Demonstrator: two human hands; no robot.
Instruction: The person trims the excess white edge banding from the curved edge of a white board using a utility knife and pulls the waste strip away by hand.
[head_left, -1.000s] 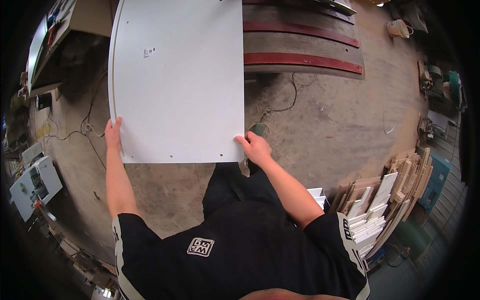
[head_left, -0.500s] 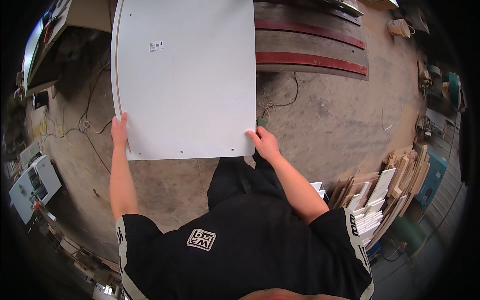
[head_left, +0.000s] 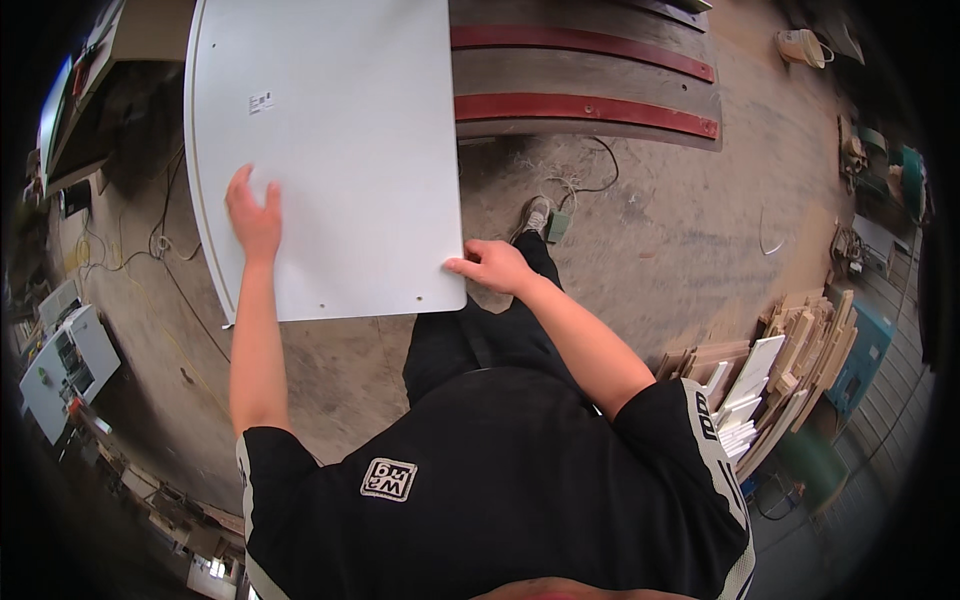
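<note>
A large white board [head_left: 340, 180] stretches away from me, with a groove along its left edge and small holes near its front edge. A small printed label [head_left: 261, 102] is stuck on its upper part. Over the board's left side my left hand [head_left: 254, 215] is off the edge, fingers apart and holding nothing; whether it touches the surface I cannot tell. At the near right corner my right hand [head_left: 492, 266] grips the board's edge, thumb on top and the fingers partly hidden below.
Red strips [head_left: 590, 108] run across a dark bench to the right of the board. A cable with a green box [head_left: 558, 226] lies on the floor near my shoe [head_left: 535, 215]. Wood offcuts [head_left: 790, 370] are stacked at right. A bucket [head_left: 800, 47] stands far right.
My left hand has let go of the board's left edge and moved up and inward over it. The board appears further left in view. My right hand stays on its edge.
</note>
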